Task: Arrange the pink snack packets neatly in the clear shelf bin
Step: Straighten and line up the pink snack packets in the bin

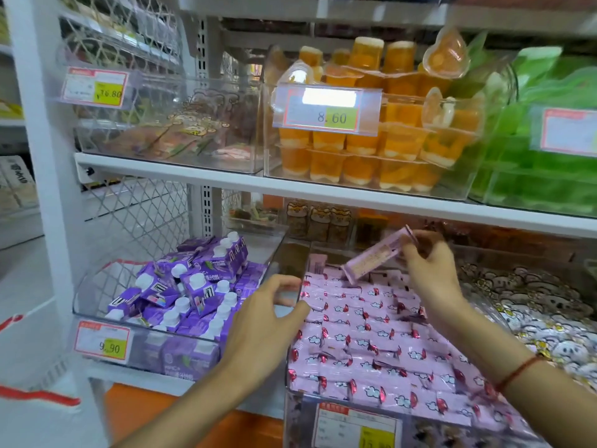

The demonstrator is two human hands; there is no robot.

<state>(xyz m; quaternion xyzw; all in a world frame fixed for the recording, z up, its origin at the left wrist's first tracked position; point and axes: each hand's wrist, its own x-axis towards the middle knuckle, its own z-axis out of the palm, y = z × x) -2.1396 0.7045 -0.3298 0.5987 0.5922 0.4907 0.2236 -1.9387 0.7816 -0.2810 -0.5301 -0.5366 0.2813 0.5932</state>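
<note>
Here, a clear shelf bin brims with pink snack packets; the right hand pinches one pink packet above, and the left hand, fingers relaxed, touches its rim.

One head-worn wide-angle view looks forward and slightly down, close to the shelf, which fills the frame.

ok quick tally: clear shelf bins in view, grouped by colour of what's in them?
Purple cartons bin: 1
Pink snack packets bin: 1
Orange jelly cups bin: 1
Green packs bin: 1
Brownish cartoon packs bin: 1
White cartoon packs bin: 1
Total: 6
</note>
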